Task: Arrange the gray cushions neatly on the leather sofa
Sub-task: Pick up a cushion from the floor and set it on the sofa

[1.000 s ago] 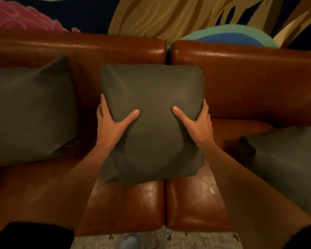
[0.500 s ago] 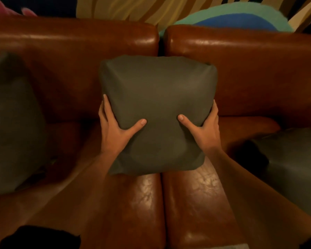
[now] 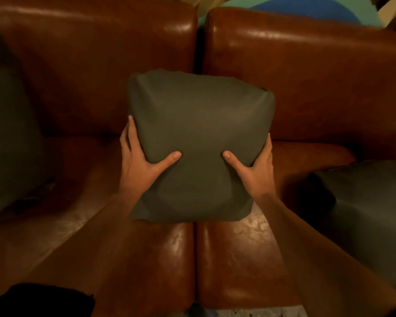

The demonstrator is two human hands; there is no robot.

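Clasped the middle cushion (image 3: 199,133) by its side edges with left grip (image 3: 142,165) and right grip (image 3: 254,170), thumbs on its face, over the centre seam of the leather sofa (image 3: 306,88). Judged roughly midway, with left cushion (image 3: 9,133) against the backrest and right cushion (image 3: 370,213) slumped on the seat, yet to be straightened.

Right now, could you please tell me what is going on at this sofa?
A person holds a square gray fabric cushion with both hands: the left hand on its left edge, the right hand on its right edge, thumbs pressed into its front. It is over the middle seam of the brown leather sofa. A second gray cushion lies far left, a third gray cushion far right.
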